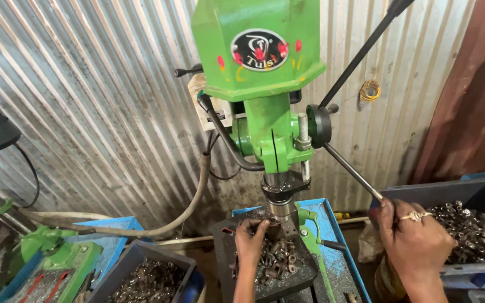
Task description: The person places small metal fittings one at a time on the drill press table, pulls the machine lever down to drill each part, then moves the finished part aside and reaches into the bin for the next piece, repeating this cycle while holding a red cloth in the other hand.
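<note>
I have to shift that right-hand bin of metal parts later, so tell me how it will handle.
Probably heavy for its size: the bin is heaped with small metal parts. The loose pieces would likely slide and spill if it tilts. Its walls look like stiff plastic, so it should hold shape, though the parts may be oily.

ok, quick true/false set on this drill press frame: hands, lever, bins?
1. The right hand grips a feed lever of the green drill press. True.
2. The left hand rests on the blue bin at far left. False: it is at the small metal parts on the dark tray under the spindle.
3. The bin on the right holds metal parts. True.
4. The wall behind is brick. False: it is corrugated metal sheet.
5. The right hand is bare of rings. False: a ring shows.
</note>
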